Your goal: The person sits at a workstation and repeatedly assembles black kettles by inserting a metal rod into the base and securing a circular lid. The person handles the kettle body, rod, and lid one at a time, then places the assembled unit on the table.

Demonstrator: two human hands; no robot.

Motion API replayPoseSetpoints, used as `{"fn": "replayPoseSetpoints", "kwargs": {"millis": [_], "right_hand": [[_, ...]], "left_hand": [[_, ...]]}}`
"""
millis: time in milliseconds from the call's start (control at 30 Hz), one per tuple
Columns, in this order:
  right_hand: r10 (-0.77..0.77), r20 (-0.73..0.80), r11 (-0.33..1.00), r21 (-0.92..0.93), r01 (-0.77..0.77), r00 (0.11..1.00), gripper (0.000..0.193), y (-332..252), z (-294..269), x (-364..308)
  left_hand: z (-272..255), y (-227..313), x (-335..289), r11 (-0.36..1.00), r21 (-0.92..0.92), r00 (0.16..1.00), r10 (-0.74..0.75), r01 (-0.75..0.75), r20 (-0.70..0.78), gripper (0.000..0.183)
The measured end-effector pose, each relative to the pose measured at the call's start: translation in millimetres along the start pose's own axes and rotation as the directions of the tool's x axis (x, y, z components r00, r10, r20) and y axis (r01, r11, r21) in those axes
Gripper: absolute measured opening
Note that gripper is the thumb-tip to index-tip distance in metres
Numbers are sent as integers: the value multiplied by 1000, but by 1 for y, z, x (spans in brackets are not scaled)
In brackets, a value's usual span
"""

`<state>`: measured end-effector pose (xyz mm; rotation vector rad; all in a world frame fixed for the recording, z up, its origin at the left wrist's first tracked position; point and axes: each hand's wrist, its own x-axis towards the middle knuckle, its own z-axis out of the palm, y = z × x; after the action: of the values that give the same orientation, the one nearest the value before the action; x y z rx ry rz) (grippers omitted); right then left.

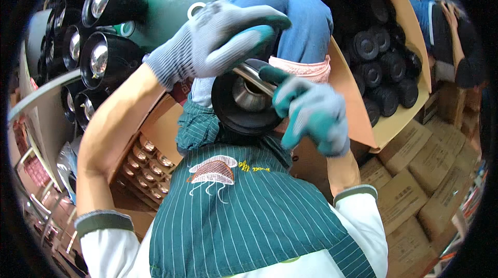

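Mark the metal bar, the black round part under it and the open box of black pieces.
Metal bar (254,78): head view, middle of shaft.
Black round part (222,107): head view, left of rim.
Open box (351,103): head view, left side.

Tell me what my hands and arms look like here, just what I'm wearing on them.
Your left hand and right hand wear grey knit gloves with a green coating on the palm side, darkened at some fingertips. The left glove has a long ribbed wrist. Your forearms are bare up to white sleeves, which end around the elbows in dark green cuffs.
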<state>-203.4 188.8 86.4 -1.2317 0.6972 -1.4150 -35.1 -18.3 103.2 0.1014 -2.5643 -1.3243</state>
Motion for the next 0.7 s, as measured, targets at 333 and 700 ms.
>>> {"fn": "replayPoseSetpoints", "kwargs": {"millis": [333,700], "right_hand": [[443,582,670,-721,180,683,28,-33,46,52],[208,576,702,-650,290,790,33,-8,61,66]], "left_hand": [[45,-46,64,949,-209,968,248,-235,38,36],[53,-41,72,937,-117,937,309,-329,-165,41]]}}
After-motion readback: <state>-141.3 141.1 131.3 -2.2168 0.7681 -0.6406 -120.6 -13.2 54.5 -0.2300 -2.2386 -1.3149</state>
